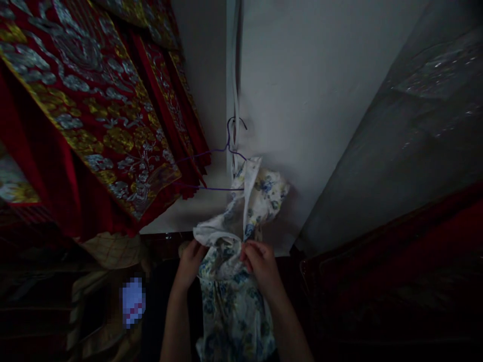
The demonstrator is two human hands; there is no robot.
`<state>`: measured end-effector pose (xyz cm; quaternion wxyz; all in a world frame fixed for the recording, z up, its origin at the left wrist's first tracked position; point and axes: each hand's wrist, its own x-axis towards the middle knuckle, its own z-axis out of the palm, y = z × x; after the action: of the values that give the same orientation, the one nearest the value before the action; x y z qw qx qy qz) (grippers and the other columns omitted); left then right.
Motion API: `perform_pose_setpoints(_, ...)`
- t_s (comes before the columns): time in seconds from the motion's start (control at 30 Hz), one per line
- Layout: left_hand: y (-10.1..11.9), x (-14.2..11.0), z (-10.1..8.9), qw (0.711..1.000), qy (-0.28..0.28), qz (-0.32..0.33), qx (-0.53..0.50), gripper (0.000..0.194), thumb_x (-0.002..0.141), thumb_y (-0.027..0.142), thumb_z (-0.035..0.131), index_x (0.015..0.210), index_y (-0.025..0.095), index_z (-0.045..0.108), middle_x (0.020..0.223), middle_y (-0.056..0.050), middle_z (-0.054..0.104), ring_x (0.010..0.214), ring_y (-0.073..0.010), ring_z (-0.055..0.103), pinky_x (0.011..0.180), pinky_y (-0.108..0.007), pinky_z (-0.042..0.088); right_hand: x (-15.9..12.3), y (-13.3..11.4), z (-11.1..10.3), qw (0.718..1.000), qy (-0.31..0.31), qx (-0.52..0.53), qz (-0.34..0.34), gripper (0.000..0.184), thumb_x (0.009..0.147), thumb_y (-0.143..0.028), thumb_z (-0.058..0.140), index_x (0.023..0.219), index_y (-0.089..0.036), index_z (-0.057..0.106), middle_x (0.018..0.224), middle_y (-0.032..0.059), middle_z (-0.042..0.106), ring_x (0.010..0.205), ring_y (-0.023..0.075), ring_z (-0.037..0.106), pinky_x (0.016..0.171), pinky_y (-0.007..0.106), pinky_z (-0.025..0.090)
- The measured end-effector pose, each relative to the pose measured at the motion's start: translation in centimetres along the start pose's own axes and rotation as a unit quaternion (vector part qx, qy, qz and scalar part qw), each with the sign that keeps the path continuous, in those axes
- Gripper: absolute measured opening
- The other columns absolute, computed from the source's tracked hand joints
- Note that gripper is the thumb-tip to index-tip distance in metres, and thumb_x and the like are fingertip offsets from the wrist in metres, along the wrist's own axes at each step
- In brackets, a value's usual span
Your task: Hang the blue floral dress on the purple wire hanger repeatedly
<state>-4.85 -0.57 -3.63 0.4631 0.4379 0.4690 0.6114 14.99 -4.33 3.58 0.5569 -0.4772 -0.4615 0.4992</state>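
Note:
A white dress with blue and yellow flowers (pixel 236 306) hangs by one shoulder from the right arm of a thin purple wire hanger (pixel 217 189). The hanger's left arm carries no part of the dress. My left hand (pixel 191 257) grips the dress at its loose left shoulder edge, with some fingers hidden behind the cloth. At the front opening, my right hand (pixel 258 256) pinches the fabric between thumb and fingers. The dress's neckline gapes between the two hands, and its skirt drops down between my forearms.
The hanger's hook catches on a pale cord or pipe (pixel 236 75) along the white wall (pixel 302 75). Red embroidered cloth (pixel 113 110) with silver and gold patterns hangs at left, beside the hanger. Clear plastic sheeting (pixel 426 100) and dark red fabric (pixel 433 226) are at right.

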Motion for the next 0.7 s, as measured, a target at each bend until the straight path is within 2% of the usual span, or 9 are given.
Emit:
perform_pose_setpoints(0.07,0.6,-0.2,-0.9,0.998,0.038,0.032,0.042,0.03,0.067,0.036,0.083,0.089,0.016,0.075,0.092,-0.005,0.077,0.092,-0.024,0.068,0.088,-0.032,0.051,-0.4,0.0,-0.4,0.998,-0.058,-0.038,0.013,0.03,0.071,-0.04,0.053,0.049,-0.02,0.053,0.041,-0.0052,0.042,0.036,0.0072,0.034,0.039,0.02,0.024)
perform_pose_setpoints(0.13,1.8,-0.8,-1.0,0.995,0.083,0.046,-0.02,0.029,0.068,0.034,0.081,0.09,0.017,0.073,0.09,-0.003,0.076,0.086,-0.0205,0.067,0.082,-0.028,0.051,-0.7,-0.1,-0.6,0.98,-0.168,-0.103,0.036,0.031,0.076,-0.037,0.054,0.051,-0.019,0.056,0.04,-0.0048,0.044,0.036,0.0081,0.038,0.04,0.02,0.027)
perform_pose_setpoints(0.2,3.3,-1.6,-0.5,0.988,0.104,0.048,-0.107,0.029,0.066,0.032,0.082,0.089,0.018,0.07,0.083,0.001,0.073,0.075,-0.0164,0.065,0.072,-0.024,0.05,-1.0,-0.1,-0.7,0.942,-0.285,-0.169,0.061,0.031,0.081,-0.032,0.054,0.055,-0.019,0.061,0.041,-0.0038,0.05,0.038,0.0093,0.046,0.042,0.019,0.032)
perform_pose_setpoints(0.3,5.6,-2.5,0.6,0.976,0.111,0.043,-0.184,0.035,0.061,0.035,0.086,0.087,0.019,0.068,0.077,0.003,0.069,0.067,-0.0147,0.062,0.064,-0.022,0.048,-1.4,0.3,-0.6,0.908,-0.36,-0.203,0.07,0.034,0.088,-0.03,0.054,0.057,-0.019,0.065,0.044,-0.0025,0.057,0.043,0.0104,0.053,0.046,0.019,0.037)
perform_pose_setpoints(0.37,6.6,-3.0,1.1,0.975,0.105,0.035,-0.194,0.038,0.062,0.04,0.087,0.088,0.019,0.068,0.078,0.002,0.069,0.066,-0.0143,0.061,0.063,-0.022,0.048,-1.4,0.7,-0.5,0.917,-0.349,-0.187,0.052,0.036,0.09,-0.033,0.056,0.059,-0.018,0.065,0.05,-0.0011,0.062,0.048,0.0112,0.057,0.051,0.02,0.04)
perform_pose_setpoints(0.43,7.2,-3.3,1.5,0.977,0.086,0.022,-0.194,0.037,0.067,0.043,0.086,0.087,0.019,0.066,0.076,0.003,0.066,0.064,-0.0131,0.059,0.062,-0.021,0.047,-1.1,1.2,-0.5,0.943,-0.293,-0.157,0.019,0.037,0.091,-0.04,0.059,0.063,-0.017,0.067,0.058,0.0008,0.067,0.056,0.0128,0.061,0.056,0.021,0.043)
perform_pose_setpoints(0.53,7.3,-3.9,2.1,0.986,0.029,0.008,-0.165,0.033,0.075,0.044,0.083,0.086,0.019,0.065,0.079,0.002,0.064,0.068,-0.0126,0.057,0.064,-0.02,0.046,0.4,2.1,-0.4,0.986,-0.156,-0.051,0.004,0.041,0.089,-0.056,0.063,0.103,-0.019,0.073,0.073,0.0038,0.073,0.065,0.0165,0.066,0.055,0.023,0.045)
perform_pose_setpoints(0.6,7.1,-4.3,2.5,0.991,-0.013,0.013,-0.131,0.03,0.08,0.045,0.08,0.088,0.02,0.066,0.081,0.001,0.063,0.074,-0.0126,0.056,0.067,-0.019,0.045,1.8,3.2,-0.6,0.995,-0.073,0.039,0.052,0.075,0.087,-0.068,0.058,0.146,-0.023,0.049,0.087,0.0063,0.075,0.064,0.0192,0.069,0.051,0.026,0.047)
perform_pose_setpoints(0.7,6.8,-4.7,2.9,0.993,-0.058,0.024,-0.102,0.028,0.086,0.046,0.074,0.091,0.02,0.067,0.082,0.0,0.06,0.076,-0.0128,0.053,0.07,-0.02,0.044,3.2,5.4,-1.2,0.986,0.005,0.077,0.147,0.106,0.084,-0.07,0.06,0.164,-0.026,0.006,0.108,0.0112,0.074,0.058,0.0193,0.069,0.047,0.03,0.05)
